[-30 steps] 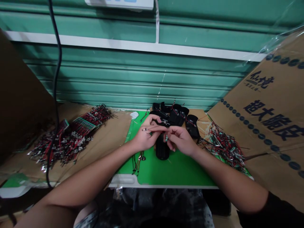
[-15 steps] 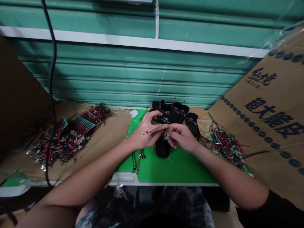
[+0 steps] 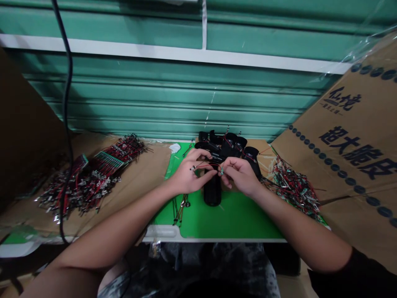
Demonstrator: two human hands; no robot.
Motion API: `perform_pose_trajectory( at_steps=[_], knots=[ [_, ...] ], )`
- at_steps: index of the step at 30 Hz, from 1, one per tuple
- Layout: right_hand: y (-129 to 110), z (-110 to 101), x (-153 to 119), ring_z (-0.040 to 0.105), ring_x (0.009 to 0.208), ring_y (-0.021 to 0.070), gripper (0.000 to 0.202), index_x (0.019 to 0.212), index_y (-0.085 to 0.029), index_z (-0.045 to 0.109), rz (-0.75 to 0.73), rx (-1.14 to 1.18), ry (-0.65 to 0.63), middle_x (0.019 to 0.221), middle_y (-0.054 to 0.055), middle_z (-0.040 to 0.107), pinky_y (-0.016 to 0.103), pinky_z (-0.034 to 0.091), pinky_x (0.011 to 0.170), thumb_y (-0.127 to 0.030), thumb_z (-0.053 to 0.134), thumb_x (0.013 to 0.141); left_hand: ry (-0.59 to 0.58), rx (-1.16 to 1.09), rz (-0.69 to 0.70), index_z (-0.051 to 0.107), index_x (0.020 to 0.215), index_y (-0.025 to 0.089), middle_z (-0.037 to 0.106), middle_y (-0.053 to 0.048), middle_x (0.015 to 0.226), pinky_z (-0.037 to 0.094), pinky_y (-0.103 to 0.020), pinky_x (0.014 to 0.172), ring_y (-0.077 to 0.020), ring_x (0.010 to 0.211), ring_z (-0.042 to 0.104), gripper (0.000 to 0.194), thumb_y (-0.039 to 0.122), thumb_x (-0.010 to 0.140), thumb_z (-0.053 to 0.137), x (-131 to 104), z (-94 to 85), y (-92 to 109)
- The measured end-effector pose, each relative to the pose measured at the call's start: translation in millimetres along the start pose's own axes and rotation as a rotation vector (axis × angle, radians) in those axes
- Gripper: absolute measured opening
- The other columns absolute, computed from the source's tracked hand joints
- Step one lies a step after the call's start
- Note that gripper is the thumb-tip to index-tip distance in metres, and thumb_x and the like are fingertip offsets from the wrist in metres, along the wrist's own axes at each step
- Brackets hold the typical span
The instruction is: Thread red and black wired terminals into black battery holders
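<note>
My right hand (image 3: 238, 174) pinches a tiny green circuit board (image 3: 222, 170) between thumb and fingertips. From it a thin red and black wire lead (image 3: 204, 166) bows leftward, and its small metal end rests over my left hand (image 3: 192, 171). The left thumb and curled fingers form a C around the upper part of a black plastic housing (image 3: 212, 193), which lies on the green table (image 3: 242, 219); the grip is partly hidden. Several more black housings (image 3: 229, 145), some with wires sticking out, crowd just beyond my hands.
Bundles of red and black wired parts (image 3: 108, 165) lie on cardboard to the left. A tangled wire heap (image 3: 294, 186) sits at right beside a cardboard box (image 3: 356, 136). Loose leads (image 3: 181, 209) lie near the front. A black cable (image 3: 66, 124) hangs at left before the green shutter (image 3: 155, 99).
My right hand has shifted slightly rightward with the circuit board, and the wire lead now bows upward. My left thumb has moved a little away from the fingertips of the right hand.
</note>
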State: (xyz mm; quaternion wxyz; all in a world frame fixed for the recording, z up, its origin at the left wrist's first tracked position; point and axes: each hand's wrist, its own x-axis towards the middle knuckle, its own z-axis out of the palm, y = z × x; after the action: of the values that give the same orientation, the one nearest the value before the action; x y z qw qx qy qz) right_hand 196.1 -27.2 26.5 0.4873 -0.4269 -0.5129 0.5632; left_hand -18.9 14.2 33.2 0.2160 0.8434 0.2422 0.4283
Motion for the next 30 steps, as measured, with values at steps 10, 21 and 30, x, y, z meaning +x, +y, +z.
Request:
perform_pose_trajectory(
  at_steps=[10, 21, 30],
  knots=[
    [0.8, 0.4, -0.5, 0.052, 0.039, 0.0096, 0.022, 0.072, -0.02, 0.061, -0.047, -0.042, -0.028, 0.057, -0.002, 0.065, 0.021, 0.041, 0.038, -0.034, 0.075, 0.082, 0.053, -0.522, -0.528, 0.074, 0.06, 0.019, 0.073, -0.008, 0.071, 0.054, -0.032, 0.071, -0.0194, 0.072, 0.066, 0.052, 0.059, 0.093, 0.071, 8.5, 7.1, 0.6],
    [0.2, -1.5, -1.4, 0.052, 0.038, 0.0099, 0.023, 0.075, -0.021, 0.059, -0.046, -0.063, -0.077, 0.053, -0.004, 0.062, 0.021, 0.04, 0.038, -0.035, 0.074, 0.085, 0.0, -0.732, -0.742, 0.081, 0.093, 0.012, 0.077, -0.008, 0.077, 0.038, -0.024, 0.047, -0.0094, 0.048, 0.054, 0.045, 0.054, 0.077, 0.087, 12.5, 6.4, 9.5],
    [4.1, 0.5, -3.4, 0.052, 0.039, 0.0097, 0.023, 0.077, -0.021, 0.058, -0.031, -0.075, -0.082, 0.053, -0.004, 0.062, 0.02, 0.041, 0.038, -0.034, 0.075, 0.085, -0.063, -0.701, -0.773, 0.08, 0.082, 0.013, 0.075, -0.006, 0.071, 0.034, -0.024, 0.044, -0.0079, 0.044, 0.05, 0.041, 0.054, 0.078, 0.086, 8.8, 11.4, 6.7]
  ],
)
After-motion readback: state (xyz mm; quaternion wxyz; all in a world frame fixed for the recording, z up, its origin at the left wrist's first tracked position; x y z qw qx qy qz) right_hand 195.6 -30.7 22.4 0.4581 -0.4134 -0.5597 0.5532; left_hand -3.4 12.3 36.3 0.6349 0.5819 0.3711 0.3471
